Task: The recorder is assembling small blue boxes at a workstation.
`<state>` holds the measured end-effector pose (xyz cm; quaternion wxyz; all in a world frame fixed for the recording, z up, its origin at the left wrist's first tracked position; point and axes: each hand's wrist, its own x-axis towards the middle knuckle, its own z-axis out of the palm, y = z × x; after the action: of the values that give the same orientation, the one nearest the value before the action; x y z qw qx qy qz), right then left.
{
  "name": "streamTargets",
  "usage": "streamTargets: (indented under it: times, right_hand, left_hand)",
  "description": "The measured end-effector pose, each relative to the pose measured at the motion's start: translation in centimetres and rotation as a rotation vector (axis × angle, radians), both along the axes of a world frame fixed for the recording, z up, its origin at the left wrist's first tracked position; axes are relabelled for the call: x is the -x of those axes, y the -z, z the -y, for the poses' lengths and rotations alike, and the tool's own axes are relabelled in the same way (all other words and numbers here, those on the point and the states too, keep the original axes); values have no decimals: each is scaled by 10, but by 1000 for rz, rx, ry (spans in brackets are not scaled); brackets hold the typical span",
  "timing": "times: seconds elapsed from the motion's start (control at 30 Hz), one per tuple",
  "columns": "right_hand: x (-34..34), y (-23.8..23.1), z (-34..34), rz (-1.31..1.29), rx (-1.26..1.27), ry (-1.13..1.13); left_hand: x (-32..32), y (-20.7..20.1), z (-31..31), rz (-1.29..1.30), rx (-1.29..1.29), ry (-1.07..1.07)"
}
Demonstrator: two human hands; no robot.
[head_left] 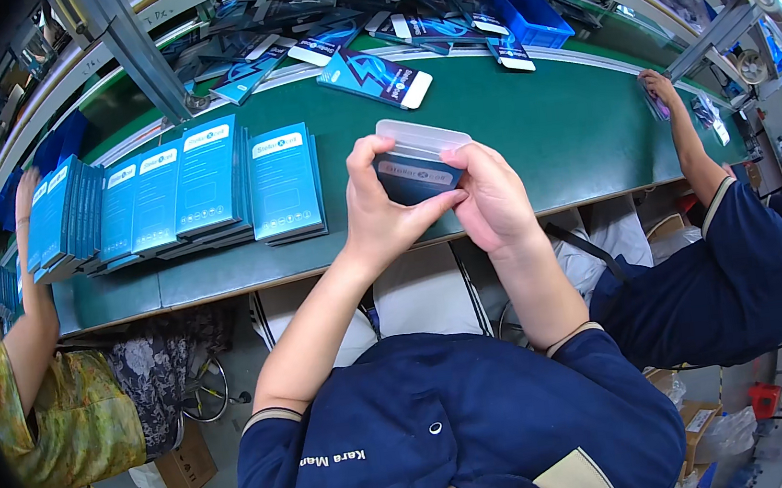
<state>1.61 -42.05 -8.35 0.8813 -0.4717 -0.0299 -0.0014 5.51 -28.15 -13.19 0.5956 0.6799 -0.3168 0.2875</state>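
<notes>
My left hand (382, 211) and right hand (492, 199) were both clamped on a small dark blue box (414, 176) with a clear plastic lid (424, 137), fingers wrapped round its sides, held above the near edge of the green bench (533, 131). Stacked blue boxes (201, 184) lay toward the bench's left end; loose dark packets (346, 18) were heaped along its far edge.

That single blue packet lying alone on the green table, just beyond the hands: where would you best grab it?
Probably by its two long edges, coming down from above. The blue packet lies flat and slanted on the green table, apart from the piled packets behind, so both long sides look free. Its white end points toward the right.
</notes>
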Motion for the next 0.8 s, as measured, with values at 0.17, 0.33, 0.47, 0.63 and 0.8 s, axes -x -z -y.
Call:
streamTargets:
  times: [0.17, 0.33, 0.47, 0.63, 0.8]
  right_hand:
    - [-11, 17, -17, 676, 610, 392]
    - [-13, 29, -26, 688, 550, 459]
    - [-12, 22, -39, 506, 316, 464]
    - [-23, 39, -32, 660, 326, 403]
    - [-22, 54, -25, 587, 458, 396]
  left_hand:
    - [2, -24, -8, -393, 456, 349]
    - [7, -33, -6, -442, 538, 424]
    - [-1, -32, -5, -438, 475, 299]
    - [-7, -8, -11, -184, 323, 196]
    - [9, 3, -11, -2, -206, -68]
